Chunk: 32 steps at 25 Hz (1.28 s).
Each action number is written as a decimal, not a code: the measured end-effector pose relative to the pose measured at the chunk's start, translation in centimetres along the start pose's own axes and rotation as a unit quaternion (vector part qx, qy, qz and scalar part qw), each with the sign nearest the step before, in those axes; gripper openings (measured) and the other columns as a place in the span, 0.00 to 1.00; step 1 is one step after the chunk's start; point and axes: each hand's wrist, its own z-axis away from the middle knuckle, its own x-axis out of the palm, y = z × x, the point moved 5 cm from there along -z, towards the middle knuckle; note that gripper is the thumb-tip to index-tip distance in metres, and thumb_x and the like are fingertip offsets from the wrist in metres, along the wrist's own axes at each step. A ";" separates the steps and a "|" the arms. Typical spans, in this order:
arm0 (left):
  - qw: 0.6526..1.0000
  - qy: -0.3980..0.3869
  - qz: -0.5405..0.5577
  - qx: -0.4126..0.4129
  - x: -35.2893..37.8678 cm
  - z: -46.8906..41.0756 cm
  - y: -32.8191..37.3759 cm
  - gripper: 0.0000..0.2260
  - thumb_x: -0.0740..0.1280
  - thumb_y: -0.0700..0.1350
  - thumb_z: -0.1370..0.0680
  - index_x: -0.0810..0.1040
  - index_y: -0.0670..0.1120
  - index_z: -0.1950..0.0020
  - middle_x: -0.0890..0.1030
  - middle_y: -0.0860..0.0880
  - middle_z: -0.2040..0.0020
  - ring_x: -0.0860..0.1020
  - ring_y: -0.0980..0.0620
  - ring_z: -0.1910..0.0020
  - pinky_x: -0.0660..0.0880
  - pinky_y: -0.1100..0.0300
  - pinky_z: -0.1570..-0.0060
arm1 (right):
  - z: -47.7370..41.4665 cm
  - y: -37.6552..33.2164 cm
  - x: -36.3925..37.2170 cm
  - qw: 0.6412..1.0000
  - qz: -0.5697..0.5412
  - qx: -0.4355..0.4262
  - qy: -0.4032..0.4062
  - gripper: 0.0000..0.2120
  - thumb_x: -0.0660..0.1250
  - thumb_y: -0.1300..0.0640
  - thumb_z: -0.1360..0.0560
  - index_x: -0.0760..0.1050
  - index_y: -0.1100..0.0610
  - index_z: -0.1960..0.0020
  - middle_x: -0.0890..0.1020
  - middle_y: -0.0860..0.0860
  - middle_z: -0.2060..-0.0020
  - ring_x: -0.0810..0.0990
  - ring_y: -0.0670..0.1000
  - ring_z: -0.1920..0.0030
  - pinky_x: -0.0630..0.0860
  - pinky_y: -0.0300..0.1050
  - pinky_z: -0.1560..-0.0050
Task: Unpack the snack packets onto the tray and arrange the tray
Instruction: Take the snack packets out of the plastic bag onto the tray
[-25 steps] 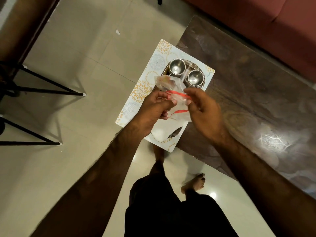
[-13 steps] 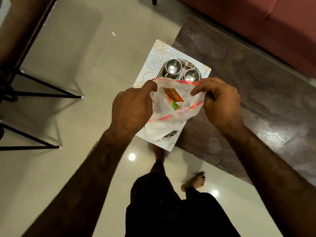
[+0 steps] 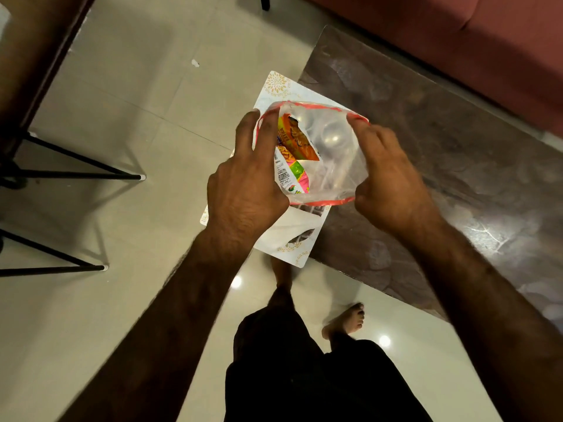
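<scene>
My left hand (image 3: 243,181) and my right hand (image 3: 390,181) hold a clear plastic bag with a red rim (image 3: 335,166) stretched wide open between them, above the tray. Inside the bag, against its left wall, stands an orange, pink and green snack packet (image 3: 294,153). Through the bag's clear plastic a steel cup (image 3: 330,137) shows faintly. The white tray with gold floral print (image 3: 275,85) lies at the table's left corner, mostly hidden under the bag and my hands.
A dark brown marbled table (image 3: 441,141) carries the tray. A red sofa (image 3: 457,35) runs behind it. Black metal stand legs (image 3: 76,175) spread over the cream tiled floor at the left. My bare feet (image 3: 344,322) stand by the table's near edge.
Both hands have lifted the bag and pulled its mouth apart from nearly closed to wide open. The snack packet inside has come into plain sight. The steel cups are now covered by the bag.
</scene>
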 end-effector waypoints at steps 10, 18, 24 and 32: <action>0.994 -0.037 0.105 0.004 0.9 0.4 1.6 0.44 0.66 0.44 0.30 0.48 0.51 0.17 0.59 0.52 0.18 0.76 0.42 0.32 0.69 0.57 0.45 | -0.8 -5.0 0.4 0.990 0.093 -0.108 -0.014 0.21 0.67 0.60 0.22 0.80 0.54 0.29 0.82 0.55 0.34 0.80 0.60 0.34 0.79 0.52 0.38; 0.991 -0.062 0.114 -0.007 1.2 0.3 0.9 0.42 0.70 0.40 0.26 0.51 0.53 0.18 0.63 0.53 0.19 0.73 0.45 0.28 0.74 0.49 0.33 | -10.1 -0.7 9.0 0.970 -0.025 0.193 -0.143 0.34 0.73 0.48 0.21 0.64 0.60 0.22 0.76 0.58 0.27 0.76 0.60 0.27 0.75 0.54 0.27; 0.992 -0.066 0.110 -0.007 1.6 0.5 0.3 0.43 0.68 0.39 0.27 0.49 0.53 0.17 0.61 0.53 0.19 0.76 0.45 0.32 0.75 0.56 0.45 | -11.4 0.4 10.7 0.980 0.051 0.134 -0.140 0.25 0.68 0.48 0.18 0.72 0.56 0.24 0.78 0.56 0.27 0.77 0.59 0.28 0.75 0.53 0.27; 0.991 -0.062 0.119 -0.029 1.1 0.2 -0.5 0.45 0.67 0.38 0.29 0.47 0.52 0.17 0.58 0.54 0.18 0.76 0.44 0.32 0.68 0.60 0.49 | -4.5 -2.5 4.6 0.997 0.062 -0.041 0.017 0.15 0.65 0.47 0.18 0.85 0.52 0.39 0.88 0.50 0.44 0.86 0.54 0.46 0.78 0.45 0.50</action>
